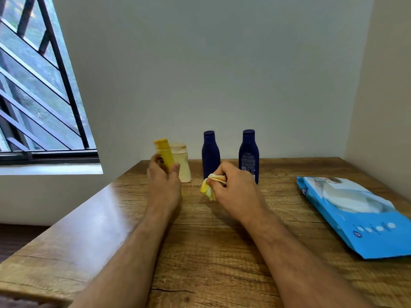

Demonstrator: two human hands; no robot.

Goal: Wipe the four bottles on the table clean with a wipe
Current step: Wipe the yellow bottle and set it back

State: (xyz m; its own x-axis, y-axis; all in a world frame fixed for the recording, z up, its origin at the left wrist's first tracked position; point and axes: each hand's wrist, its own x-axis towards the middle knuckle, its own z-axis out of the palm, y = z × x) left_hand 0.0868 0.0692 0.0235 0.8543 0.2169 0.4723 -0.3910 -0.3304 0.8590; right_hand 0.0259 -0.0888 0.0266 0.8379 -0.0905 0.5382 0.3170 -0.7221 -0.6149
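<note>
My left hand (164, 178) grips the yellow bottle (165, 154), tilted, cap toward 11 o'clock; my right hand (233, 185) pinches the wipe (209, 187) at the bottle's 4 o'clock, near.

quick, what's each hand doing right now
Left hand: grips the yellow bottle.
Right hand: pinches the crumpled wipe.

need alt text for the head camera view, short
A person's left hand grips a tilted yellow bottle while the right hand holds a crumpled wipe over a wooden table. A cream bottle and two dark blue bottles stand behind; a blue wipes pack lies right.
</note>
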